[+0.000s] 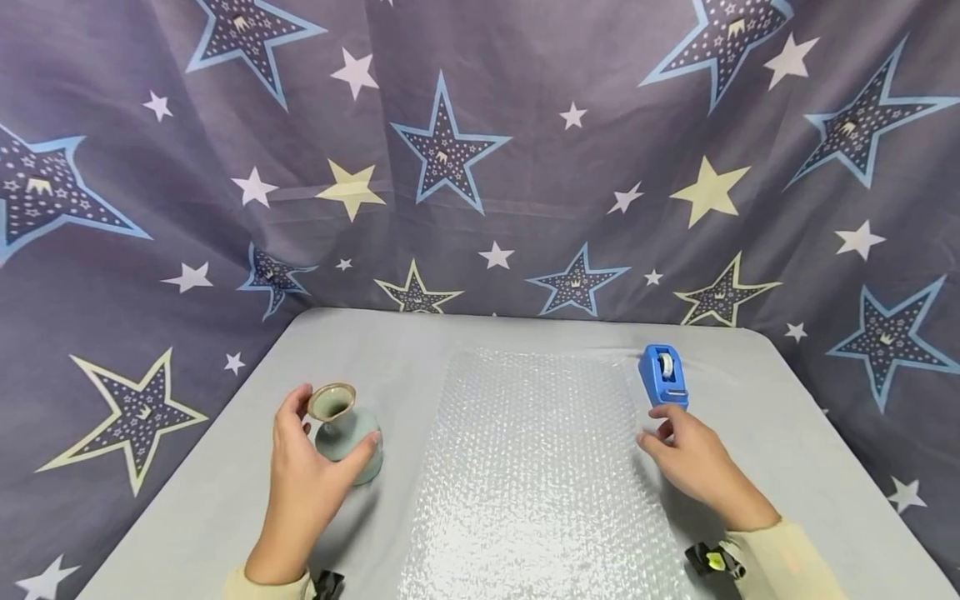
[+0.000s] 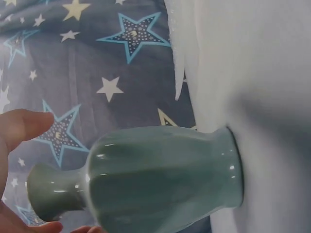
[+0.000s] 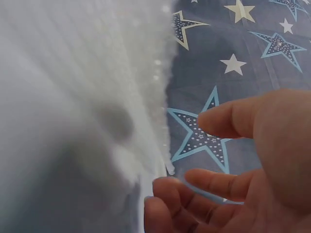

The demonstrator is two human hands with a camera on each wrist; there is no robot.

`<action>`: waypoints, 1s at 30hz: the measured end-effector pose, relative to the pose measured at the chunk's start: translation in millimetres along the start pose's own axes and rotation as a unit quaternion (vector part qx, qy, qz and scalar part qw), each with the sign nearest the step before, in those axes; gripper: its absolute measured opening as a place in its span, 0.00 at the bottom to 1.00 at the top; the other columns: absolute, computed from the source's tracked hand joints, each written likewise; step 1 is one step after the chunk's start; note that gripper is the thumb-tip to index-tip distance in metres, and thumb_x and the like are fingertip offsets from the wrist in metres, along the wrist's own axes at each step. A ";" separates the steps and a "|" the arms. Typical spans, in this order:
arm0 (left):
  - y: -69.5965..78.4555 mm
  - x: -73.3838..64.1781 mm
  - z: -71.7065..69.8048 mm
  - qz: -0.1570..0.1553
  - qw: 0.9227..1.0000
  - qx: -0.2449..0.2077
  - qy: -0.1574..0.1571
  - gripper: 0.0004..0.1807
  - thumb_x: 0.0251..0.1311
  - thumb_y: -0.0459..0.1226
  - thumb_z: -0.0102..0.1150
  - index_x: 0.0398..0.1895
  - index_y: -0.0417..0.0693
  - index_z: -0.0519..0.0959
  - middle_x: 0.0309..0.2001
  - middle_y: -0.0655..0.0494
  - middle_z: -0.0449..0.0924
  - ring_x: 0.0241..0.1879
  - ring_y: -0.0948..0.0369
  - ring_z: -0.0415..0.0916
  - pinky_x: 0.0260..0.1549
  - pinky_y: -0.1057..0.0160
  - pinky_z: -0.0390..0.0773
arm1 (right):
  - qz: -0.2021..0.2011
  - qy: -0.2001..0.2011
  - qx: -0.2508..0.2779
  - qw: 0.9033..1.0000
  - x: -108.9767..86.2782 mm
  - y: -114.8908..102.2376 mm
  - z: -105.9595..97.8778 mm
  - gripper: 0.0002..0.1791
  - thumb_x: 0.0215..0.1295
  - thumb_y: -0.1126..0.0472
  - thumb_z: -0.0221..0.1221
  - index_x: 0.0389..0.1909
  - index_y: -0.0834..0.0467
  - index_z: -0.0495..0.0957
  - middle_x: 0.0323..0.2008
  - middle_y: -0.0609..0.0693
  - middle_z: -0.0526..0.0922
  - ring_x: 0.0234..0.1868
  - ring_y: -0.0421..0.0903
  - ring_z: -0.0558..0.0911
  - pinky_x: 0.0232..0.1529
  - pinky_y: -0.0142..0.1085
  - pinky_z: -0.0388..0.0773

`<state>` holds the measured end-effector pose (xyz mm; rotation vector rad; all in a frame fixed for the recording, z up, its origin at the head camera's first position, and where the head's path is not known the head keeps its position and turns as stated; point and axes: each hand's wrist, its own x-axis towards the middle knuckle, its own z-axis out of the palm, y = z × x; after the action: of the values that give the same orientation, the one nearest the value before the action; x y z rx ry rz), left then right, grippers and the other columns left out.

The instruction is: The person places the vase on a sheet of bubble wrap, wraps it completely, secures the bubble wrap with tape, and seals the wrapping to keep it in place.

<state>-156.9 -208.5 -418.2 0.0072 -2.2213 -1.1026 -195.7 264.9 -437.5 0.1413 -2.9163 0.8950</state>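
Observation:
A pale green glazed vase [image 1: 350, 435] with a brown-edged flared mouth stands upright at the left of the table. My left hand [image 1: 311, 467] is spread around its upper part, fingers at the far side of the neck and thumb in front of the body. In the left wrist view a gap shows between the thumb [image 2: 34, 125] and the vase [image 2: 160, 177]. My right hand [image 1: 693, 458] hovers with loosely bent fingers by the right edge of the bubble wrap [image 1: 536, 467], its fingertips just in front of the blue tape dispenser [image 1: 663, 377]. Nothing shows between its thumb and fingers.
The bubble wrap sheet lies flat along the middle of the grey-covered table [image 1: 390, 342]. A dark curtain [image 1: 495, 225] printed with stars hangs behind the table and along its sides. The tape dispenser stands toward the back right, beside the wrap.

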 end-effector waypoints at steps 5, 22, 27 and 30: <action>-3.9 1.8 2.3 -0.061 0.997 -0.005 -0.041 0.62 0.43 0.38 0.82 0.78 0.36 0.53 0.71 0.36 0.63 0.71 0.41 0.64 0.67 0.36 0.65 | 0.010 -0.007 0.013 1.000 0.1 3.5 5.8 0.27 0.69 0.53 0.63 0.61 0.66 0.74 0.38 0.51 0.83 0.39 0.46 0.82 0.39 0.42 0.76; -21.7 0.4 6.4 -0.084 0.984 0.053 -0.148 0.54 0.49 0.40 0.79 0.76 0.37 0.57 0.65 0.30 0.65 0.65 0.35 0.68 0.62 0.32 0.69 | 0.030 -0.027 0.007 0.999 -0.9 3.9 18.7 0.31 0.68 0.54 0.63 0.63 0.72 0.71 0.35 0.50 0.79 0.35 0.45 0.76 0.38 0.40 0.74; -26.2 1.2 4.9 -0.082 0.982 0.065 -0.159 0.54 0.49 0.40 0.79 0.75 0.34 0.56 0.64 0.29 0.67 0.65 0.34 0.68 0.63 0.32 0.67 | 0.039 -0.038 0.010 0.998 -0.1 3.2 16.9 0.35 0.69 0.52 0.62 0.66 0.74 0.69 0.32 0.49 0.79 0.32 0.43 0.75 0.36 0.39 0.72; -26.6 2.4 3.7 -0.079 0.981 0.070 -0.160 0.54 0.48 0.40 0.80 0.74 0.32 0.57 0.62 0.29 0.68 0.64 0.34 0.68 0.63 0.33 0.67 | 0.039 -0.037 0.013 0.998 1.0 3.9 16.2 0.35 0.69 0.52 0.62 0.66 0.74 0.70 0.32 0.49 0.78 0.31 0.43 0.75 0.34 0.38 0.72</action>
<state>-168.0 -223.8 -437.5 0.0716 -2.6222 -1.0909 -198.1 259.0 -452.9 0.0640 -2.9982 0.9597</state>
